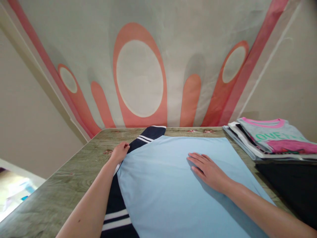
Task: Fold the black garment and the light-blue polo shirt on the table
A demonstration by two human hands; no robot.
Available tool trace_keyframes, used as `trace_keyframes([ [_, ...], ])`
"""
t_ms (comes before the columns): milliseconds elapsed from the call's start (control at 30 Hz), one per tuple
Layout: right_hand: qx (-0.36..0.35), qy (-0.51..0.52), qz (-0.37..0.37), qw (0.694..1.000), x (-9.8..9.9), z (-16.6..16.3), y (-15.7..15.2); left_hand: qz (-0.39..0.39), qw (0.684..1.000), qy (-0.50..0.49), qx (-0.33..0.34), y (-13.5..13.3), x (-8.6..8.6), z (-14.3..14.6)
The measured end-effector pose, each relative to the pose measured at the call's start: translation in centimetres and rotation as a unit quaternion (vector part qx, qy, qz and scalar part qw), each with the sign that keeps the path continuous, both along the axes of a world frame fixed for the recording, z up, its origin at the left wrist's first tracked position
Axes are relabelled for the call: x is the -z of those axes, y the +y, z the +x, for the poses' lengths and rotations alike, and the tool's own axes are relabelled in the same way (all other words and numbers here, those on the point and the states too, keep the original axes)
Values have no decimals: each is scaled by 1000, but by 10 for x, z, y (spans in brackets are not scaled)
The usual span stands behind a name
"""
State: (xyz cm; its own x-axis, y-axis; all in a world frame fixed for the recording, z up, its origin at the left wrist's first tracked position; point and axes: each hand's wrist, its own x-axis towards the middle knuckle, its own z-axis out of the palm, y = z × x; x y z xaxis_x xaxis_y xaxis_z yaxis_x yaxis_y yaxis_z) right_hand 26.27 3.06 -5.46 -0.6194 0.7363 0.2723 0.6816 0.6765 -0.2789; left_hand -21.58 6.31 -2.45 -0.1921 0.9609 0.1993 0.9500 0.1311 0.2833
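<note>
A light blue shirt [158, 185] with navy, white-striped sleeves is spread over the wood-patterned table. One navy sleeve [146, 137] points toward the far edge; the other runs down the near left side. At the shirt's left edge, by the collar area, my left hand [121, 152] is closed with its fingertips pinching the dark fabric. My right hand [206, 170] lies flat on the blue body, right of its middle, with the fingers stretched out. The near end of the shirt runs out of view.
Folded shirts [274, 138] are stacked at the far right, a grey one with pink trim on top. Black folded cloth [292, 188] lies in front of them. The wood-patterned table [66, 188] meets a wall with an orange and white pattern [140, 79].
</note>
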Motion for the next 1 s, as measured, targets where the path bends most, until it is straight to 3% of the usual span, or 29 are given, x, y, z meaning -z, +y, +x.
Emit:
trace_keyframes([
  [433,-3,-2,-1,1000,-1,1,0,-38,991,75,-103,2,5,0],
  [833,-7,7,2,1000,-3,1,0,-27,993,64,-92,0,1,7],
  [1000,-3,6,0,1000,-3,0,-1,-5,991,71,-117,-5,0,15],
])
